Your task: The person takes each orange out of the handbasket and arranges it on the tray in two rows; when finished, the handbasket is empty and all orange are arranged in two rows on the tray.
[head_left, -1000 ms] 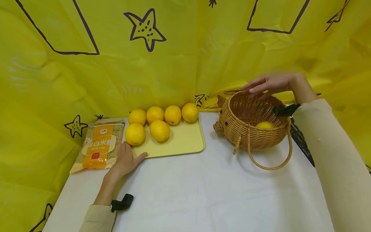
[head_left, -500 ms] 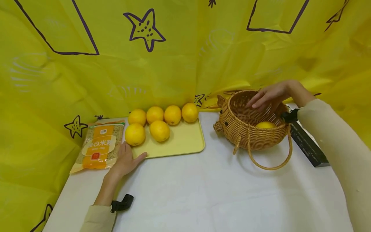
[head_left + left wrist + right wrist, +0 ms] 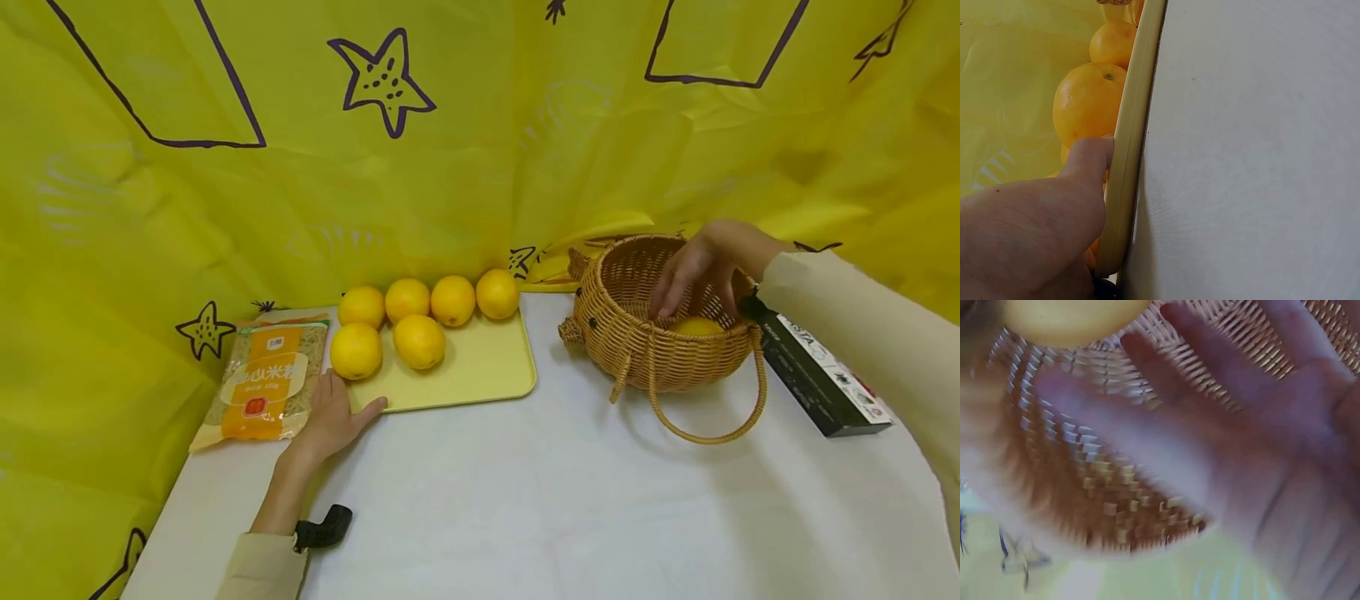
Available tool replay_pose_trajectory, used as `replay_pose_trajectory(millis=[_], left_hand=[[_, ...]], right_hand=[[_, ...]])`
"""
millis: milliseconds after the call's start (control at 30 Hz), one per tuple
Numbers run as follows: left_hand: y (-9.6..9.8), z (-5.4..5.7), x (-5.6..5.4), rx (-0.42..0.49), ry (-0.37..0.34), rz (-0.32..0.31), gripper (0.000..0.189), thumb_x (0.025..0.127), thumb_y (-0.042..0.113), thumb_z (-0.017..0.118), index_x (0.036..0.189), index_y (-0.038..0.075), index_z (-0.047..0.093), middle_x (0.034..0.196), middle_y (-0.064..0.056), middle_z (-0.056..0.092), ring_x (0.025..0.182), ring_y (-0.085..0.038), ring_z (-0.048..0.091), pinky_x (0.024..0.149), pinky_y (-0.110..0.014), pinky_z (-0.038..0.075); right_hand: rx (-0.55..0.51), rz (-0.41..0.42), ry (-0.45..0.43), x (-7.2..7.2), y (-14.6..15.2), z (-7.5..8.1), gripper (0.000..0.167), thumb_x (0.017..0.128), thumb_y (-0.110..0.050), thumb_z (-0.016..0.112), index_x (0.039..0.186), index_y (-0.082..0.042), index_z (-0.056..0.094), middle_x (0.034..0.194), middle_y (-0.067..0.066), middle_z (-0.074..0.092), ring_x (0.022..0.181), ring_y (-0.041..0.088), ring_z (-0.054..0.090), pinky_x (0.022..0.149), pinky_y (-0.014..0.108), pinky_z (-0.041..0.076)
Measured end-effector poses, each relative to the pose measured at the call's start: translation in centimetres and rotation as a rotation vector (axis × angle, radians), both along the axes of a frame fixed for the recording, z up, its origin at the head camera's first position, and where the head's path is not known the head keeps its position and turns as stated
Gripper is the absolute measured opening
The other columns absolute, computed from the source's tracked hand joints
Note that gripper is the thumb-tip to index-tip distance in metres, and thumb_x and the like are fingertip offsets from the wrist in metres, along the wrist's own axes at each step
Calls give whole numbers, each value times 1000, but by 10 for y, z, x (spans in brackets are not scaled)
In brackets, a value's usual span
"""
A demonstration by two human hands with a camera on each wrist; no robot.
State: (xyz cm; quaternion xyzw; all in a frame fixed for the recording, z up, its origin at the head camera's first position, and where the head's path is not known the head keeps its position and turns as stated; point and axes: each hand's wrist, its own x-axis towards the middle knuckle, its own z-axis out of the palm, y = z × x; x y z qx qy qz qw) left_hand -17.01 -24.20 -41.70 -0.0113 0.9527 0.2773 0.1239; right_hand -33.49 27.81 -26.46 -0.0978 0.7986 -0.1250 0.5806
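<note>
Several oranges (image 3: 419, 342) lie on a pale yellow tray (image 3: 480, 375) at the back left of the table. My left hand (image 3: 330, 419) rests at the tray's front left corner, with the thumb along the near rim. On the right stands a woven wicker basket (image 3: 626, 354) with a pig's snout and ears and its handle folded down. One orange (image 3: 699, 326) sits inside it. My right hand (image 3: 697, 265) reaches down into the basket, fingers spread and apart from the orange. In the right wrist view the orange (image 3: 1072, 319) shows beyond the fingertips.
An orange and clear bag of dry food (image 3: 262, 379) lies left of the tray. A black and white box (image 3: 825, 379) lies right of the basket, partly under my right sleeve. A yellow patterned cloth (image 3: 465, 150) hangs behind the white table.
My right hand has moved down from above the basket's rim into its opening. More of the black and white box shows. My left hand and the oranges on the tray stay put.
</note>
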Motion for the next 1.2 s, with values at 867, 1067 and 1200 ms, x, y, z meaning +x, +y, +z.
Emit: replay_pose_trajectory(millis=[867,1067,1200], left_hand=[[1,0,0,16,-3,-5,111,94,55,52,145,-17,-16,154,-36,-20,145,-49,-15,118,-60,-1],[-1,0,0,7,33,-8,110,94,52,54,145,-18,-13,155,-37,-14,146,-49,-7,119,-60,3],[0,0,-1,10,24,-11,109,94,52,54,145,-17,-14,154,-37,-16,146,-49,-9,118,-61,2]], right_hand=[[-77,-87,-133,-12,2,-15,60,96,-27,60,149,-11,38,158,32,5,144,55,3,89,67,47],[-148,-54,-125,-12,3,-11,60,100,-28,52,153,-11,29,159,31,-1,144,54,2,90,65,48],[-167,-36,-84,-10,8,-7,63,100,-27,52,154,-8,25,159,31,-1,145,53,5,95,60,48]])
